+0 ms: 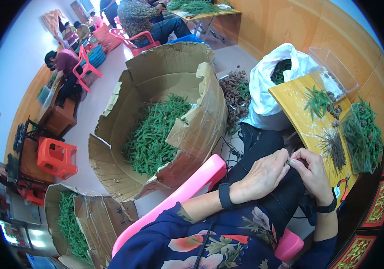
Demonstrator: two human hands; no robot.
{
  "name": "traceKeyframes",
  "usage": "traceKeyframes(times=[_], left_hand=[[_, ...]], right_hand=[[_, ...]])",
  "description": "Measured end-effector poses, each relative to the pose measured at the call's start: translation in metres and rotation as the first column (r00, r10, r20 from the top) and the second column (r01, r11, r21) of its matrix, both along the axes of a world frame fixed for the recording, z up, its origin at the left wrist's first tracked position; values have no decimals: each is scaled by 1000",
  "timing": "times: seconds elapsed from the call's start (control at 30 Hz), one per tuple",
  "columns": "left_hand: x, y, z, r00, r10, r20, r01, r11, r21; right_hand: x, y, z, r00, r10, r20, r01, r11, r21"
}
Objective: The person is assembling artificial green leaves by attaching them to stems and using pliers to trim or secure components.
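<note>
My left hand and my right hand meet fingertip to fingertip above my dark-clothed lap. Both are closed in a pinch around something small, mostly hidden by the fingers and too small to name. Just beyond them, on a yellow table, lies a bundle of thin dark wire stems. Green artificial sprigs and several small brown pine cones are farther up the same table. Close to my right wrist, pliers with red handles rest at the table's near end.
A large torn cardboard box of green sprigs stands left of my lap, a smaller box nearer. Pine cones are heaped on the floor by a white sack. A clear container of greenery borders the table. A pink chair arm flanks me.
</note>
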State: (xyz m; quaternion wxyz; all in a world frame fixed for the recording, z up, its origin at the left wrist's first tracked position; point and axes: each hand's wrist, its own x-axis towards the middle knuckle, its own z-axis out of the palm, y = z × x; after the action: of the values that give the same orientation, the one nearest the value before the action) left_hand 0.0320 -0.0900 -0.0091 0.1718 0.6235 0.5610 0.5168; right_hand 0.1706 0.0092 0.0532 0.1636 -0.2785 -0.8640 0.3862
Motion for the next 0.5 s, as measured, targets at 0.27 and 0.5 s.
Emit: traceKeyframes(times=[0.27,0.5], left_hand=[[-1,25,12,962,30,273,-2,995,-101],[6,55,11,950,-14,311,56,991,-124]], right_hand=[[-4,8,-45,837,-443,-321,114,714,-690],[-7,19,-57,674,-616,-408,18,566,-824]])
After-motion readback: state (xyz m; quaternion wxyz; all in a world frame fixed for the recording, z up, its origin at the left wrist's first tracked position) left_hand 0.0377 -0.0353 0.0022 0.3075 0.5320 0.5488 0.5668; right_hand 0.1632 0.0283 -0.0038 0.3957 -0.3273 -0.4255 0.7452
